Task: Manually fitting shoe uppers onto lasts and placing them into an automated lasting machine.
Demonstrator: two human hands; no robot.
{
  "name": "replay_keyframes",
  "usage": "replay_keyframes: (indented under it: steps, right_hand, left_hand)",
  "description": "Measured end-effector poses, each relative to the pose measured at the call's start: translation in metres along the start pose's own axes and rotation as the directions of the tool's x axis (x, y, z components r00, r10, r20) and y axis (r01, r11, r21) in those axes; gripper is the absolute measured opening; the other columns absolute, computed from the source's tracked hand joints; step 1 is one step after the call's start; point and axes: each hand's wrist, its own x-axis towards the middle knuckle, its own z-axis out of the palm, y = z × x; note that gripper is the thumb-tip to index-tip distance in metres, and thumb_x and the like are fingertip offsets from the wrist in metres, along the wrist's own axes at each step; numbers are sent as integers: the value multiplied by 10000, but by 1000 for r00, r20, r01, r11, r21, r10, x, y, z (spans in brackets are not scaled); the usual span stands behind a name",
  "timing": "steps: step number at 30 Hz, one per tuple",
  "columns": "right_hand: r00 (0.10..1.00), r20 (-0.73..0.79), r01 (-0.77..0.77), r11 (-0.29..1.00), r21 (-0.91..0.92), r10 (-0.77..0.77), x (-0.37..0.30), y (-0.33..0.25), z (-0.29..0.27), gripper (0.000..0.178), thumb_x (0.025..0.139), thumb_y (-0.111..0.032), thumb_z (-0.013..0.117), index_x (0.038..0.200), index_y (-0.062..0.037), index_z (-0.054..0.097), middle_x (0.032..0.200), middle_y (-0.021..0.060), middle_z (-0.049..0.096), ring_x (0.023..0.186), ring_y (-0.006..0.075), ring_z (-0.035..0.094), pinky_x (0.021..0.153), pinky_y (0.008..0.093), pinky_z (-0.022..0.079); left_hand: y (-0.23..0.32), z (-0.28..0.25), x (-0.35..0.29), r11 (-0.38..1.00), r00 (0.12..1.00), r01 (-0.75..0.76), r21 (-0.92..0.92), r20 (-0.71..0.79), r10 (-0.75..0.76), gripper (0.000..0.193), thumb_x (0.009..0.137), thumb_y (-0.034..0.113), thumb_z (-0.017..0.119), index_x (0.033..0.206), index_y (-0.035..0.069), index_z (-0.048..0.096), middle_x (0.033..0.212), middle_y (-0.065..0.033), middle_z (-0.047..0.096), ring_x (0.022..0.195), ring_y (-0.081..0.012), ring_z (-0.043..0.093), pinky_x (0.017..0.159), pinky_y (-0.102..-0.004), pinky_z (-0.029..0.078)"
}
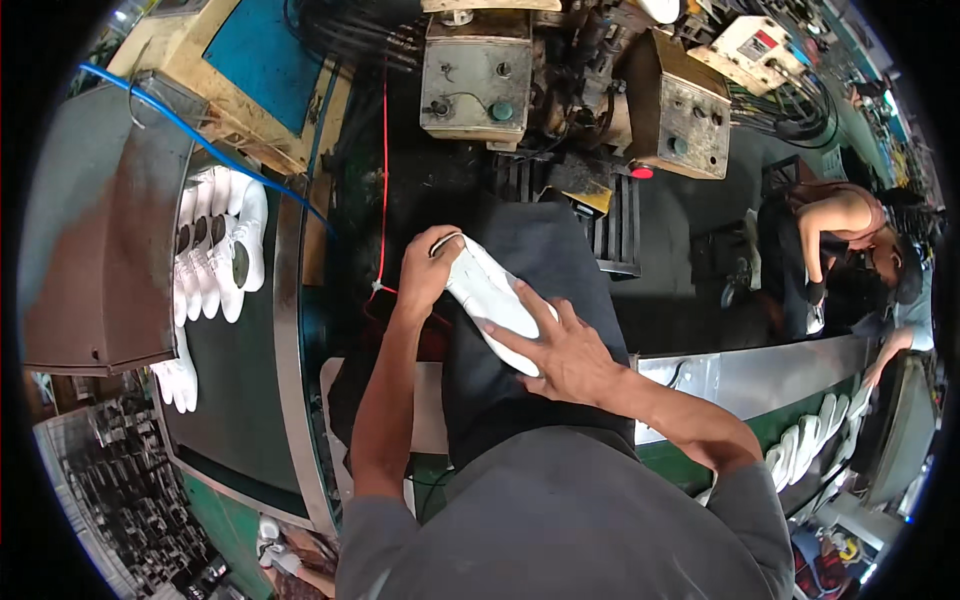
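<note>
A white shoe (492, 305) lies slantwise above my dark-clothed lap, one end up toward the left and the other down toward the right. My left hand (424, 272) grips its upper end, with the fingers hooked over the edge of the opening. Across the lower part of the shoe rests my right hand (572, 358), its fingers spread over the top and side and holding it. The shoe's underside is hidden, as are some of the fingertips.
Several white shoes (215, 250) lie on a dark conveyor (232, 380) at the left, beside a brown hood (100, 240). Ahead stands a machine with control boxes (477, 85) and a red button (641, 172). A co-worker (840, 225) bends down at the right, near another shoe-laden conveyor.
</note>
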Motion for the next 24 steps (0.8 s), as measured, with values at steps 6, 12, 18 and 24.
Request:
replay_keyframes:
  steps: [6, 12, 18, 24]
  right_hand:
    - [987, -59, 141, 978, -154, -151, -4, 19, 2, 1009, 692, -248, 977, 1593, -437, 564, 1770, 242, 265, 1264, 480, 566, 965, 480, 661]
    - [998, 13, 64, 996, -69, -63, -2, 18, -11, 969, 717, -243, 966, 1582, -445, 579, 1762, 258, 289, 1245, 500, 591, 926, 509, 675]
    - [995, -45, 81, 994, -66, -84, -2, 34, -18, 949, 736, -250, 957, 1587, -435, 581, 1751, 300, 284, 1248, 529, 595, 895, 514, 683]
    - [999, 34, -21, 1000, 15, 20, -9, 29, -15, 959, 794, -350, 926, 1643, -485, 501, 1767, 327, 235, 1267, 607, 602, 928, 579, 664]
  left_hand:
    - [8, -5, -20, 942, 971, -126, 312, -154, 181, 233, 1050, 146, 726, 1172, -38, 801, 1092, -217, 816, 988, -280, 796, 881, -385, 589]
    - [7, 0, 6, 941, 998, -34, 338, -31, 47, 221, 1040, 160, 721, 1117, -34, 795, 1006, -250, 768, 951, -362, 775, 830, -424, 569]
    - [1, 8, 42, 935, 955, -271, 230, 187, 231, 217, 1011, 165, 751, 1115, -16, 811, 898, -162, 778, 886, -294, 770, 812, -400, 561]
    - [-15, 14, 46, 965, 953, -177, 195, 280, 118, 232, 987, 124, 773, 1161, -29, 790, 991, -148, 812, 955, -218, 759, 887, -385, 581]
